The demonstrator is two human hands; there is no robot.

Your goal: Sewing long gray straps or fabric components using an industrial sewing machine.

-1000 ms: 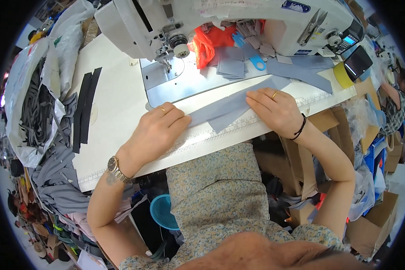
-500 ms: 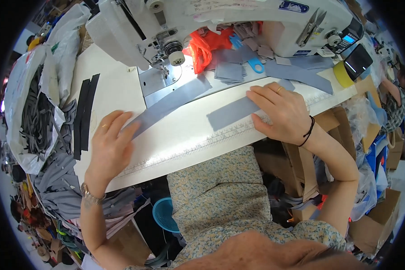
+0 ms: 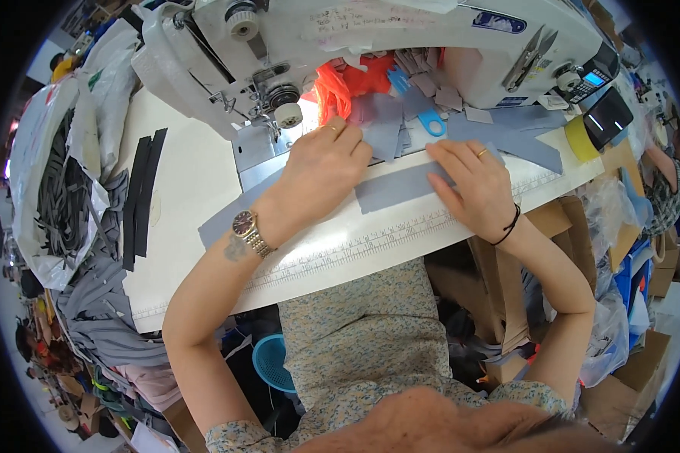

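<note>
My left hand (image 3: 326, 167) is closed beside the stack of grey fabric pieces (image 3: 385, 128); its fingertips are hidden, so I cannot see what they hold. Under that wrist and forearm lies a grey fabric strip (image 3: 230, 214), partly covered. My right hand (image 3: 474, 181) lies with fingers stretched over a second grey strip (image 3: 397, 189), thumb apart, pressing it to the white table (image 3: 325, 245). The sewing machine's needle area (image 3: 276, 128) is just beyond my left hand.
Behind the stack sit an orange-red bag (image 3: 340, 87) and a blue-handled tool (image 3: 431, 122). More grey strips (image 3: 533, 143), a yellow tape roll (image 3: 579, 140) and a phone (image 3: 608, 117) are at right. Two black strips (image 3: 140, 196) lie left. A printed ruler (image 3: 370, 243) runs along the front edge.
My left hand has moved from the near left strip rightward and away to the fabric stack, its fingers now curled. The stack's pieces look shifted. My right hand stays on its strip.
</note>
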